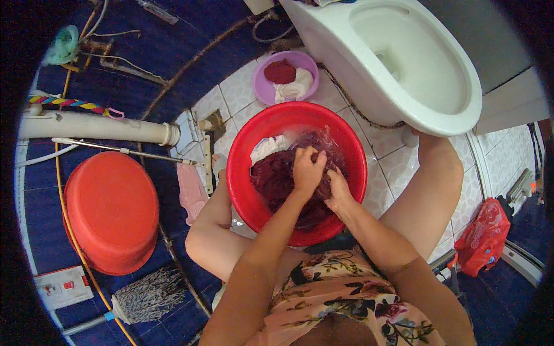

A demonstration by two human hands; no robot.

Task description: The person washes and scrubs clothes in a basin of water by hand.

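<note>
Between my legs stands a red plastic basin (233, 160) on the tiled floor. Dark maroon wet cloth (275, 179) lies in water inside it, with a white cloth (269, 148) at its upper left. My left hand (308, 168) is over the middle of the basin, its fingers curled at the dark cloth. Close beside it on the right, my right hand (339, 187) grips a part of the same cloth, thumb uppermost. The water around the fingers looks stirred and partly blurs the cloth.
Beyond the basin sits a small purple basin (261, 88) with dark red cloth (280, 72) and white cloth (298, 86). A white toilet (372, 91) stands at the upper right. Leftward are an upturned red basin (113, 212), a string mop (149, 296) and a pipe (104, 127). A red plastic bag (482, 238) is at right.
</note>
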